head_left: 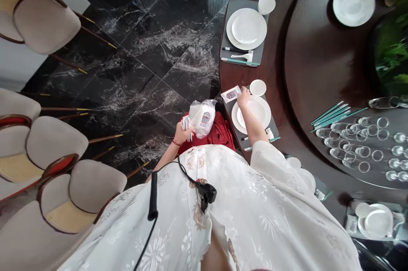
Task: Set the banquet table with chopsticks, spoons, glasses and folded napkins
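Well, you're holding a fan of flat sachets [187, 128] closed in your left hand [182, 134], low over a red cloth [216, 133], and a clear plastic bag [202, 118] of white packets is sitting just beside them. Your right hand [244, 97] is reaching from a white sleeve [266, 162] over a plate [256, 109], its fingers [245, 91] curled near the plate's upper rim.

A single sachet [231, 94] is lying on a grey mat [227, 111], at the upper left of the plate. Its long axis is slanting up to the right, with one end just beside your right fingers. Your right hand is clearly the nearer one, though you can't tell from here whether it's gripping the sachet. A small dish [257, 87] is sitting just to its right.

Farther up, another plate [246, 29] is resting on its own mat. Glasses [353, 143] are crowding a dark turntable at the right, and chairs [51, 143] are lining the left of the frame.
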Available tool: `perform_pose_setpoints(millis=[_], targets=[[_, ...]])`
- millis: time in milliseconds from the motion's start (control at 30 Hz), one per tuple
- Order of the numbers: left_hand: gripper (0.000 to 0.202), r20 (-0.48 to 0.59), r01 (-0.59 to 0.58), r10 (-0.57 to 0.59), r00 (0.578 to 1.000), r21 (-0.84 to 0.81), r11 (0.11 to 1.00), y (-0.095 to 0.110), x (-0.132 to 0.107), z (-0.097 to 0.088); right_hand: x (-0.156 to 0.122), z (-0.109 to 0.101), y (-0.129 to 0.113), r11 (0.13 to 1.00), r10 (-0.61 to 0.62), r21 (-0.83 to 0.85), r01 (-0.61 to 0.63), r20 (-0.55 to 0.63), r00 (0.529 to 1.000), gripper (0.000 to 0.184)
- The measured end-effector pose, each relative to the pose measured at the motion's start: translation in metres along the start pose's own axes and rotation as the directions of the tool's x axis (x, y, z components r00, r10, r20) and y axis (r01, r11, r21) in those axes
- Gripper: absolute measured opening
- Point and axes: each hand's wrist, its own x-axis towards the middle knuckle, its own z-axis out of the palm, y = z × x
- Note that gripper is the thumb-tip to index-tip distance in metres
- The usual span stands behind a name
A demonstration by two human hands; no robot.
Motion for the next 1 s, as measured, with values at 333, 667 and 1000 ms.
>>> perform_pose_setpoints(millis=[333, 667, 1000], targets=[[0.021, 0.072, -0.016, 0.007, 0.997, 0.131, 0.991, 0.023, 0.038, -0.059, -0.036, 0.053, -0.001, 0.953, 0.275, -0.163, -0.255, 0.121, 0.954, 0.076], [0.018, 0.148, -0.044, 0.02, 0.989, 0.163, 0.986, 0.039, 0.08, -0.077, -0.059, 0.051, 0.004, 0.944, 0.317, -0.128, -0.305, 0.085, 0.945, 0.075], [0.029, 0.298, 0.018, -0.049, 0.953, 0.107, 0.994, 0.04, 0.084, -0.051, -0.078, -0.007, -0.175, 0.73, 0.104, 0.682, 0.033, -0.159, 0.982, 0.039]])
